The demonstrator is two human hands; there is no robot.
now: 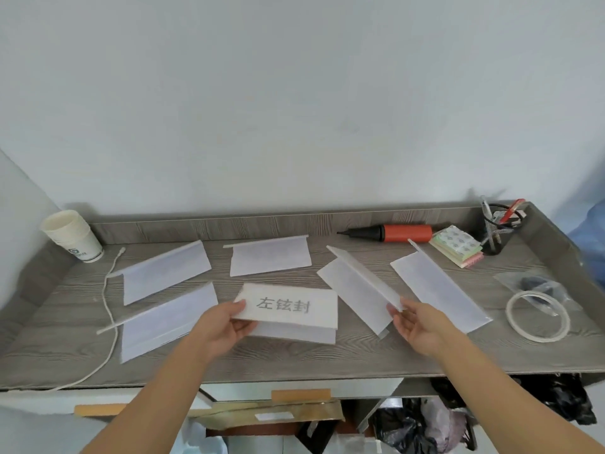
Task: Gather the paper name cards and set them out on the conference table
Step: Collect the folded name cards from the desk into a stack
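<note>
Left hand (226, 326): thumb on top, fingers beneath, pinching the left end of the printed name card (294, 308) at frame centre. The card face bears three grey Chinese characters, read as 左铉封.

Right hand (417, 327): apart from the left, pinching the near corner of a blank folded card (358, 290) lying just right of the printed one. Whether the two cards' edges touch cannot be told.

Four further blank cards lie on the grey wood-grain table (294, 358): upper-left card (167, 268), lower-left card (167, 319), upper-centre card (270, 257) and far-right card (438, 290).

The table has a raised rim at the back and both sides. A bare strip runs along the front edge, below the cards.

Upper left: paper cup stack (72, 235) with a dark logo, unreadable. A white cable (109, 306) runs down the left side. Upper right: orange pump (402, 233), sticky-note pad (458, 250), mesh pen holder (497, 234). Right: tape roll (537, 317).
</note>
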